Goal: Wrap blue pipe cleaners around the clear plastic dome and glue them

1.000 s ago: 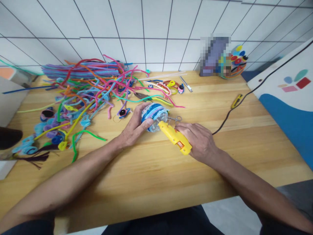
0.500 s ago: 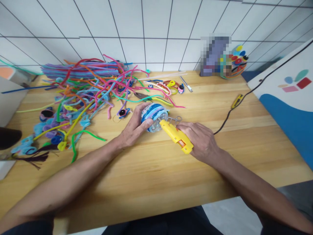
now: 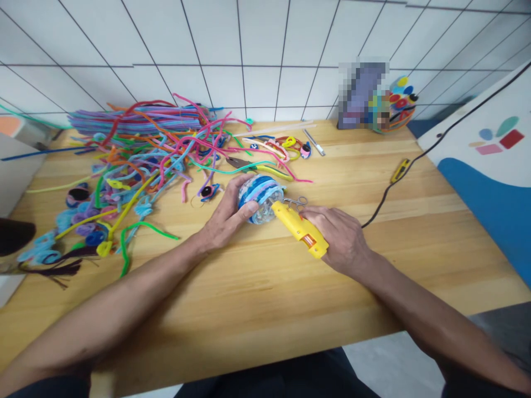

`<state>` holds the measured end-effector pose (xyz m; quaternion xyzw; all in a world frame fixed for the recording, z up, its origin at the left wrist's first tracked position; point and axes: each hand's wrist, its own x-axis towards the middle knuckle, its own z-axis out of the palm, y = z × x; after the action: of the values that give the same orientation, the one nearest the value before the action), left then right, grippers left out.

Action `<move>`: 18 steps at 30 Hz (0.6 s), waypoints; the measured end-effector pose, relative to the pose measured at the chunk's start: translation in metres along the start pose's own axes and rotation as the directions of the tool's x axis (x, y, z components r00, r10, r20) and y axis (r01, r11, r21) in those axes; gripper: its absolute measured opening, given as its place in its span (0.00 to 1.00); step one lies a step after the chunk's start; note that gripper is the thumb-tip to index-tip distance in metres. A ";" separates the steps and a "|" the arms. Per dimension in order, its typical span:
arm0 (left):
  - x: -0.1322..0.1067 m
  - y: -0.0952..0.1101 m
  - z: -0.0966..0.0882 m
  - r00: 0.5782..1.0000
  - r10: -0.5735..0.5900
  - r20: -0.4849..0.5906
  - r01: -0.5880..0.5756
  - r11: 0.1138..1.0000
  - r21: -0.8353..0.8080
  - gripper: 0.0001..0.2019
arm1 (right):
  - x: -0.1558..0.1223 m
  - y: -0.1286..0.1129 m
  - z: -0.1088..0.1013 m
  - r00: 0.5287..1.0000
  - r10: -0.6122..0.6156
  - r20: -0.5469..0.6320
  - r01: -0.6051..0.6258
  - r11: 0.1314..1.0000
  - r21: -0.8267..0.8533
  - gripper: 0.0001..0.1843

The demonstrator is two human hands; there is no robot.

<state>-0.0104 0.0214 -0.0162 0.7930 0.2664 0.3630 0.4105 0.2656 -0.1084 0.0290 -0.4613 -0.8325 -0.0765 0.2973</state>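
Observation:
A round ball (image 3: 262, 190) wrapped in blue, white and lilac fuzzy strands sits in my left hand (image 3: 230, 212), thumb across its near side. The ball's lower right part is clear and not covered by strands. My right hand (image 3: 338, 235) is closed round a yellow hot glue gun (image 3: 296, 224), its nozzle at the bare part of the ball; whether the tip touches cannot be made out. Just behind the nozzle lie small scissors (image 3: 299, 202), partly hidden. Pliers (image 3: 265, 168) with yellow-green handles rest beyond the ball.
Pipe cleaners (image 3: 141, 143) in many colours heap across the left of the wooden table (image 3: 232, 309). A utility knife (image 3: 314, 142) lies toward the wall. The glue gun's black cord (image 3: 384, 202), with a yellow switch (image 3: 400, 171), runs off right. A basket (image 3: 400, 119) stands at the back right.
The view has shifted very slightly. Both hands, the ball and the glue gun keep nearly the same positions.

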 end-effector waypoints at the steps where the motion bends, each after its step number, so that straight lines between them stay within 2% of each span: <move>1: 0.000 0.000 0.000 1.000 -0.004 0.001 0.004 1.000 -0.003 0.31 | 0.000 0.000 0.000 1.000 0.008 0.008 -0.008 1.000 0.002 0.11; 7: 0.001 0.002 0.000 1.000 -0.015 0.002 0.015 1.000 -0.027 0.31 | -0.001 -0.001 -0.002 0.999 0.016 0.031 -0.017 1.000 0.014 0.12; 18: 0.000 0.000 0.001 1.000 -0.016 -0.015 0.016 1.000 -0.020 0.31 | -0.003 0.005 -0.001 0.999 0.032 0.004 -0.032 0.999 -0.012 0.11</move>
<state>-0.0098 0.0212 -0.0165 0.7838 0.2721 0.3683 0.4194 0.2708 -0.1084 0.0273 -0.4762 -0.8252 -0.0757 0.2941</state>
